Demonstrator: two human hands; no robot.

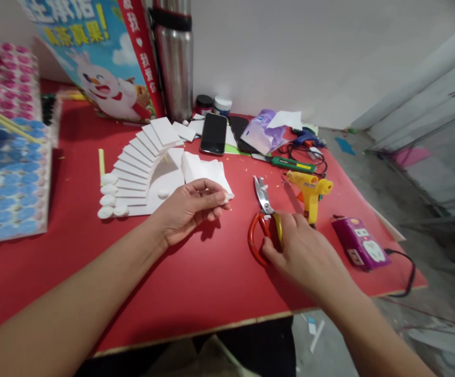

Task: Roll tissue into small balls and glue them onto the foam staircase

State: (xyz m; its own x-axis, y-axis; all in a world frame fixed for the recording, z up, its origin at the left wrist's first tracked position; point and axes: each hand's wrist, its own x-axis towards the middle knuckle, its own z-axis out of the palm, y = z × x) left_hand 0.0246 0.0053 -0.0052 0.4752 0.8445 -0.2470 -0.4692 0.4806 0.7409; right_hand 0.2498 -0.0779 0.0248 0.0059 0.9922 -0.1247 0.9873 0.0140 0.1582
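Note:
My left hand is closed around a white foam piece, held just above the red table. Left of it lies a white foam staircase model with fanned steps and small round foam discs along its left edge. My right hand rests on the table with its fingers curled on the red and yellow handles of the scissors, whose blades point away from me.
A yellow glue gun stands right of the scissors, a purple power strip beyond it. At the back are a black phone, a steel flask, a colourful box and small jars. Blue-and-pink dotted packs fill the left.

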